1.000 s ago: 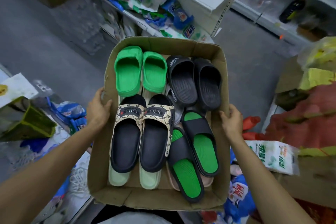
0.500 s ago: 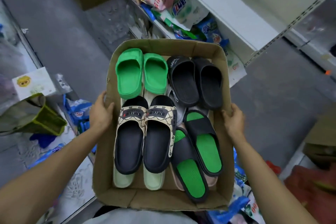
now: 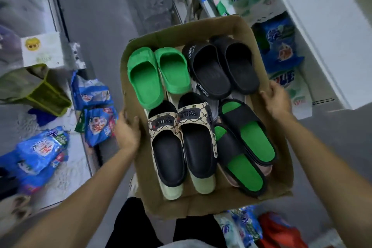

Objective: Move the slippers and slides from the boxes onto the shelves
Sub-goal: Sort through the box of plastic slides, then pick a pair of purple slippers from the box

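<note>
Cardboard makes up the biggest thing here: an open box (image 3: 267, 167) held out in front of the person, above the grey aisle floor (image 3: 96, 16), with a white shelf (image 3: 314, 26) of detergent bags to its right. None of the footwear has reached a shelf yet; it all lies in the box, in layers. The patterned-strap slides (image 3: 183, 139) lie at near left on pale green ones, the black slides with green footbeds (image 3: 247, 147) at near right, the black slides (image 3: 223, 66) at far right and the green slippers (image 3: 159, 74) at far left. The left hand (image 3: 126, 131) clamps the left wall, thumb over the rim; the right hand (image 3: 275, 98) grips the right wall likewise. The box looks soft and tilted, so keeping it level and supporting it from below should stop pairs sliding, and setting it down near the target shelf before unloading pair by pair seems wisest.
</note>
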